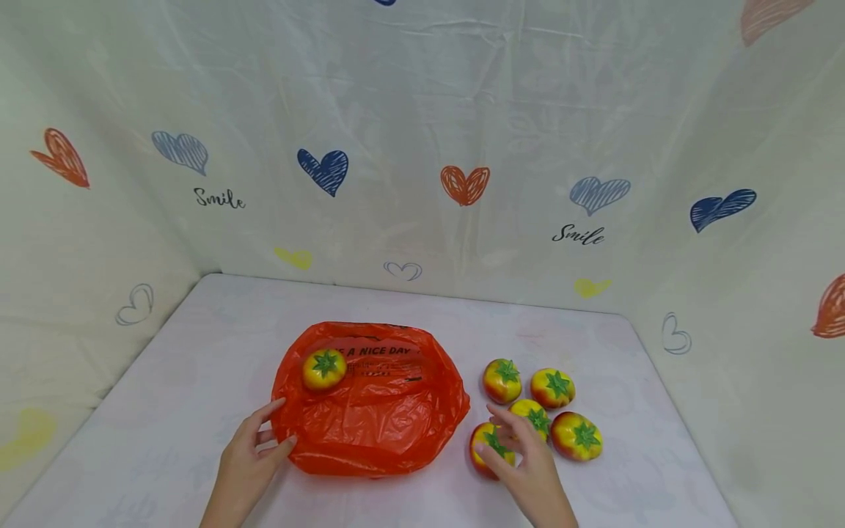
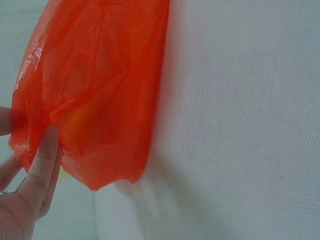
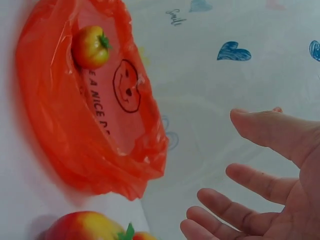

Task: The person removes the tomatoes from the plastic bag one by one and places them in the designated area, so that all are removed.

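Note:
A red plastic bag [image 1: 370,440] lies mouth-up on the table, with "A NICE DAY" printed on its inner wall. Inside, toward its left, sits a glossy yellow-red fruit [image 1: 324,369] with a green star-shaped leaf cap, like a persimmon or tomato. My left hand [image 1: 249,455] pinches the bag's left rim; in the left wrist view its fingers [image 2: 42,167] press the outside of the plastic. Above a matching fruit [image 1: 485,467] on the right hovers my right hand [image 1: 528,466], fingers spread and holding nothing. It partly hides that fruit and another fruit [image 1: 530,415] behind it.
More matching fruits lie close together right of the bag: one at the back [image 1: 502,381], one farther right [image 1: 553,389], and one at the right front [image 1: 577,437]. A curtain [image 1: 396,110] printed with hearts hangs around the white table [image 1: 264,304].

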`<control>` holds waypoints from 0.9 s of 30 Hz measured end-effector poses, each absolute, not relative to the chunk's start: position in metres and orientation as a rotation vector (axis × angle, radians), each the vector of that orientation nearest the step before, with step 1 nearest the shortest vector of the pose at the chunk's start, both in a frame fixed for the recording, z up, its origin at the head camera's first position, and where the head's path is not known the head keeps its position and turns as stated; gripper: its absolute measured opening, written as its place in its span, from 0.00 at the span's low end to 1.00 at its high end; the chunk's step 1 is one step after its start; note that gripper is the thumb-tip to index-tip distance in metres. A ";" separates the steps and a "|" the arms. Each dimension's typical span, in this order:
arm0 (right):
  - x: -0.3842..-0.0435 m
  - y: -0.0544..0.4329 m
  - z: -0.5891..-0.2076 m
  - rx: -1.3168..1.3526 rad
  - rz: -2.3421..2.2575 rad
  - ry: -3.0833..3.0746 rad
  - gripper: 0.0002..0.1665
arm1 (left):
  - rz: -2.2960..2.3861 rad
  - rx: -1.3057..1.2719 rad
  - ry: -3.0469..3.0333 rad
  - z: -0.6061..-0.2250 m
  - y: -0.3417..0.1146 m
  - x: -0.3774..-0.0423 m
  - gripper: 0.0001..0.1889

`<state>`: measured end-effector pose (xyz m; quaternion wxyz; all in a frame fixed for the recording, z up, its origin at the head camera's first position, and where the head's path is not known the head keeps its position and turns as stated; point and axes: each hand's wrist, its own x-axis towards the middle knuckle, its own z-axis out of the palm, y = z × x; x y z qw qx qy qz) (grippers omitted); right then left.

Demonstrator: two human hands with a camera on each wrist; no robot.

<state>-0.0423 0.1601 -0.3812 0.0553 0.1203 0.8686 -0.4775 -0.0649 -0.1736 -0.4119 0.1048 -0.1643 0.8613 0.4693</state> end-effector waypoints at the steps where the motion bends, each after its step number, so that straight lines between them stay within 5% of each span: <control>1: -0.044 0.158 -0.379 0.345 -1.462 2.634 0.35 | 1.384 -0.491 2.536 -0.412 -0.173 -0.065 0.33; 27: -0.116 0.090 -0.368 -0.364 -1.538 2.455 0.31 | 1.406 -0.476 2.531 -0.412 -0.173 -0.064 0.33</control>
